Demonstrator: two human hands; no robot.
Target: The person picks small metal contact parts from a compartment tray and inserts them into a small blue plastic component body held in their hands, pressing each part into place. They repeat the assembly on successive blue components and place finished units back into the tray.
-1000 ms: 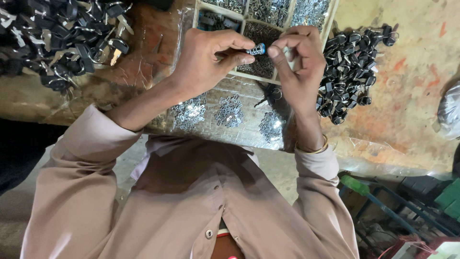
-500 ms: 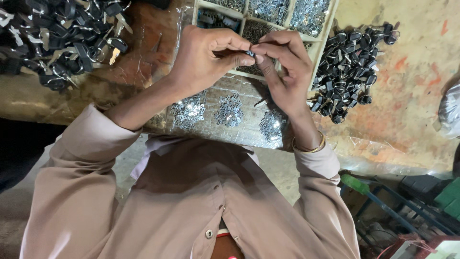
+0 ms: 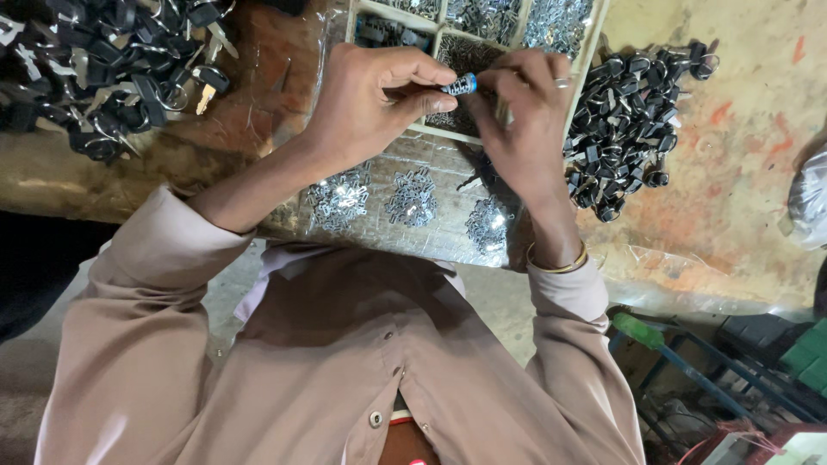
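Note:
My left hand [image 3: 370, 103] and my right hand [image 3: 521, 120] meet over a white compartmented tray [image 3: 594, 43] on the workbench. Both pinch a small dark cylinder part with a blue end [image 3: 459, 84] between thumbs and fingertips. The right hand wears a ring and a gold bangle at the wrist. The tray's compartments hold small silvery and dark metal bits. Below the hands lie three little heaps of shiny metal pieces [image 3: 412, 196] on clear plastic sheet.
A pile of black-headed keys [image 3: 103, 69] covers the bench at the left. Another heap of black parts [image 3: 624, 120] lies right of the tray. The worn orange bench top [image 3: 732, 198] stretches right. A white plastic bag [image 3: 810, 202] and a green-and-blue frame [image 3: 680, 353] sit at the right.
Both hands have drifted slightly left and up over the tray, and the fingers have shifted their hold so the small part's blue end now shows between them.

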